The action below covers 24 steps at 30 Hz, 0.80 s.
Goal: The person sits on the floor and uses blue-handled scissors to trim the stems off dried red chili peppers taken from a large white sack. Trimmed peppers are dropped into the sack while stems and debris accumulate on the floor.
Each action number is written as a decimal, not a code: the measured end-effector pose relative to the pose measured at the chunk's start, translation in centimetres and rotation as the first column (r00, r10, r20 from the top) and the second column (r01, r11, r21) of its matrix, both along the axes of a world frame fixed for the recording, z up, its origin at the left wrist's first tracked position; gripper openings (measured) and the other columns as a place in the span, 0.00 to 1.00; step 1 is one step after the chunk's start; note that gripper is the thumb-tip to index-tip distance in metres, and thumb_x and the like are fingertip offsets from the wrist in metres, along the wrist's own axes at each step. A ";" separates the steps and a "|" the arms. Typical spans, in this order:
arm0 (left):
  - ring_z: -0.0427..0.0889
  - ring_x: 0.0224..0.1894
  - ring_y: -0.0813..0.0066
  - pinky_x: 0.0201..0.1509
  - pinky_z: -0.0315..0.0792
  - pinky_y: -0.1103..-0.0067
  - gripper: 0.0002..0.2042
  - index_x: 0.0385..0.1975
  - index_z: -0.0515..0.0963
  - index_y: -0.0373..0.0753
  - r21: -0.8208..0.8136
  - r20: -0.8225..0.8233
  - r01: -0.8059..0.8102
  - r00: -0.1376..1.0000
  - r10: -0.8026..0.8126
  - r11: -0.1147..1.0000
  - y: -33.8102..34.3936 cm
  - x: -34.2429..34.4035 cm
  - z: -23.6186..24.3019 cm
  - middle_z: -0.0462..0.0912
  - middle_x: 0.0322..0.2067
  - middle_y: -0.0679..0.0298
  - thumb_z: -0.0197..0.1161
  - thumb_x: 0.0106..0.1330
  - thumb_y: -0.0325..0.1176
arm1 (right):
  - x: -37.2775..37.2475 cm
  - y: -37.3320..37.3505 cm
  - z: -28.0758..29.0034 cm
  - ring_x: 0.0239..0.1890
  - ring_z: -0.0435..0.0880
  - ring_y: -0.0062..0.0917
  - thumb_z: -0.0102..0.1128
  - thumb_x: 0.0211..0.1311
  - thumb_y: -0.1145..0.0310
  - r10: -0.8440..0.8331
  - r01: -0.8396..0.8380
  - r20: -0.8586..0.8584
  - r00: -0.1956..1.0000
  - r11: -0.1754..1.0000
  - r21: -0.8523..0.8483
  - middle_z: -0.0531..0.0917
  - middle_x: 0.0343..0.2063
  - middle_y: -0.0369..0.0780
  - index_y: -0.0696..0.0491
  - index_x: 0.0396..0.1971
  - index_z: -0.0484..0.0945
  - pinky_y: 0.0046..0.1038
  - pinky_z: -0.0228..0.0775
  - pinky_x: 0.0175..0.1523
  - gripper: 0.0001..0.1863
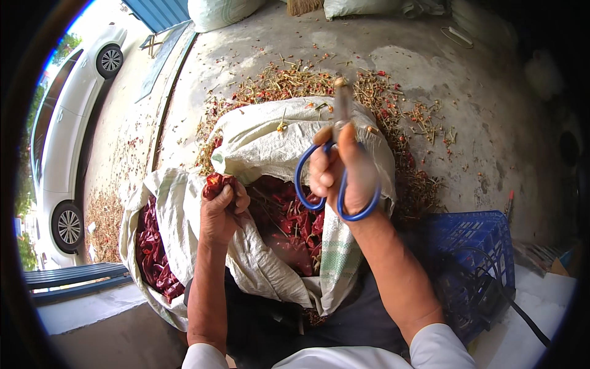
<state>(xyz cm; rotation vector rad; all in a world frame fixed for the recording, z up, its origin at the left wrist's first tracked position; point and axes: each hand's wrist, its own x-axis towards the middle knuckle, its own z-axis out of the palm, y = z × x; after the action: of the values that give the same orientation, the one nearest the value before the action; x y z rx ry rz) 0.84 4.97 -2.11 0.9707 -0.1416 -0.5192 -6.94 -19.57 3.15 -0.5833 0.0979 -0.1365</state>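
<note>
My left hand (220, 212) is closed round a dried red chili pepper (216, 183), its cut-looking end facing up. To the right, my right hand (351, 184) grips scissors with blue loop handles (299, 178); the blades point away from me and are blurred. A small brownish bit (340, 82) shows at their tip. Below and between both hands, a white woven sack (264, 144) lies open with dried red chilies (295, 224) and stems inside. A second white sack (178, 203), left of my left forearm, holds more red chilies (157, 255).
Cut stems and chili scraps (289, 80) litter the concrete floor (479, 123) beyond the sacks. A blue plastic crate (485, 230) stands at my right, with a black cable (522, 313) beside it. Full white sacks (224, 12) sit at the back. A white car (74, 123) is parked left.
</note>
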 end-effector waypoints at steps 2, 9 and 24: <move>0.72 0.25 0.73 0.26 0.63 0.78 0.12 0.39 0.75 0.35 -0.063 -0.038 0.072 0.996 -0.075 0.995 0.6 0.7 0.8 0.79 0.31 0.60 0.68 0.62 0.33 | -0.2 0.6 -0.5 0.18 0.70 0.15 0.54 0.68 0.42 0.081 -0.091 -0.078 0.994 0.986 -0.138 0.75 0.21 0.33 0.53 0.42 0.72 0.20 0.64 0.22 0.26; 0.78 0.41 0.64 0.41 0.71 0.72 0.15 0.45 0.75 0.42 0.010 0.232 -0.060 0.971 0.056 0.998 7.1 -0.4 3.2 0.80 0.40 0.59 0.69 0.58 0.25 | 0.6 0.4 -0.8 0.18 0.70 0.15 0.57 0.66 0.41 0.062 -0.057 -0.115 0.991 0.997 0.046 0.74 0.20 0.32 0.50 0.38 0.73 0.20 0.63 0.22 0.25; 0.77 0.54 0.51 0.60 0.70 0.66 0.31 0.57 0.71 0.30 0.514 0.813 -0.804 0.567 -0.129 -0.298 18.8 -4.9 5.0 0.78 0.52 0.46 0.75 0.54 0.36 | -0.2 0.7 -0.7 0.18 0.68 0.14 0.53 0.69 0.42 0.063 -0.065 -0.145 0.987 0.998 -0.005 0.71 0.19 0.31 0.50 0.40 0.74 0.18 0.60 0.22 0.24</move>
<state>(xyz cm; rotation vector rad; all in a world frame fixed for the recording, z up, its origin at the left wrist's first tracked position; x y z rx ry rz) -4.05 23.81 2.86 2.7384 0.0895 0.7541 -7.17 -18.84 2.47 -0.6049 0.2197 -0.0317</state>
